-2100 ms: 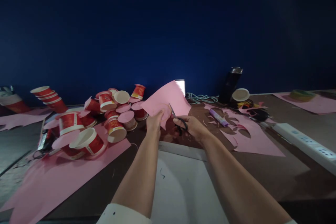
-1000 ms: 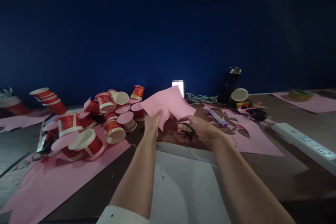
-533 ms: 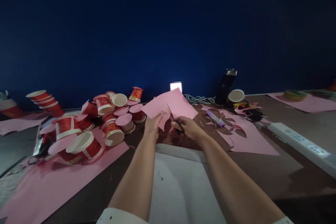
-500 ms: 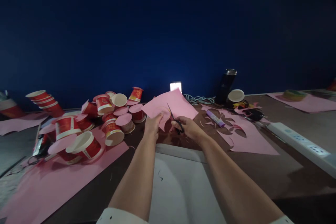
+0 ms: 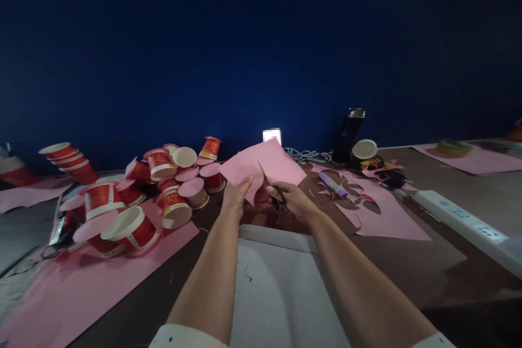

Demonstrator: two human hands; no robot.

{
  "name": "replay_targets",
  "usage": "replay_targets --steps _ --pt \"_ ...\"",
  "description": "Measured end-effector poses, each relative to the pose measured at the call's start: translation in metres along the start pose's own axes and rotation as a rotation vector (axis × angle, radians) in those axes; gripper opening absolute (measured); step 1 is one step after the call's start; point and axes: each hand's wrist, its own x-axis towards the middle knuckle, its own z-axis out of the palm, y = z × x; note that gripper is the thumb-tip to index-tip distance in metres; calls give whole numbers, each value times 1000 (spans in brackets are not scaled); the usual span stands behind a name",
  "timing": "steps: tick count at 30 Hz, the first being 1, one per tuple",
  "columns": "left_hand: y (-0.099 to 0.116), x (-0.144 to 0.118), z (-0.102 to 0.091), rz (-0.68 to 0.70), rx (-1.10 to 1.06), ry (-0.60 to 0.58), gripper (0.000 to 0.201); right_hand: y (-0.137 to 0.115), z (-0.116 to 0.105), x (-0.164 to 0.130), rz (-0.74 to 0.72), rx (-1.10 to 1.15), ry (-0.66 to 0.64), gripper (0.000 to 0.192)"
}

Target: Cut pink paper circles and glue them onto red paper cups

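Head view shows both bare hands meeting at a pink paper sheet held up just above the brown table. Left hand is pinched on the sheet's rounded lower-left edge, fingers closed on the paper. Right hand, just right of the sheet's lower edge, is clamped around black scissors, whose blades angle up into the sheet beside the left fingertips; whether the blades are parted is too small to tell. Left of the sheet lies a heap of red paper cups, some capped with pink discs. Right of the sheet rest a purple glue stick and cut-out pink scraps, with a black bottle behind them.
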Motion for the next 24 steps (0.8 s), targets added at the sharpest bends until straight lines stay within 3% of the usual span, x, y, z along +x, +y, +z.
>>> replay_targets --steps 2,24 --pt "-1 1 -1 -1 7 -49 50 -1 1 -1 0 -2 11 47" --pt "5 -2 1 -12 -5 -15 45 3 -3 1 -33 -34 22 45"
